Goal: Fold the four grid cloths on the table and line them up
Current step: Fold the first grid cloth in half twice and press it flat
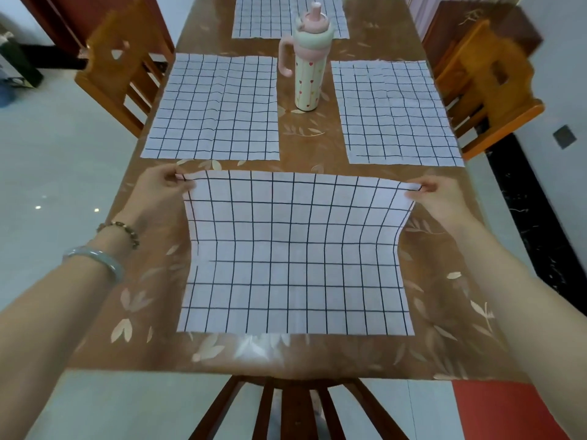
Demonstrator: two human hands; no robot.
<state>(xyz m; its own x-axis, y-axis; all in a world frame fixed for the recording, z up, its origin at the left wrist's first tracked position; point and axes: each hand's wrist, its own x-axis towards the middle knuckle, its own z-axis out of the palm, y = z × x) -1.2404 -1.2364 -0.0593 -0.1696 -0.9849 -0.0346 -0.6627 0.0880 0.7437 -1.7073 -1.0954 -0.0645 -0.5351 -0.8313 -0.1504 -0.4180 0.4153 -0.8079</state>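
A white cloth with a black grid, the near cloth (295, 268), lies at the front of the table with its far edge lifted off the surface. My left hand (158, 188) pinches its far left corner and my right hand (440, 195) pinches its far right corner. Its near half stays flat on the table. Three more grid cloths lie spread flat: the left cloth (216, 106), the right cloth (397, 112), and the far cloth (266, 17) at the table's back edge, partly cut off by the frame.
A tall pink and green bottle (308, 65) with a handle stands upright between the left and right cloths. The brown table (301, 138) has a leaf-patterned cover. Wooden chairs stand at the left (124, 61), right (489, 87) and near side (295, 411).
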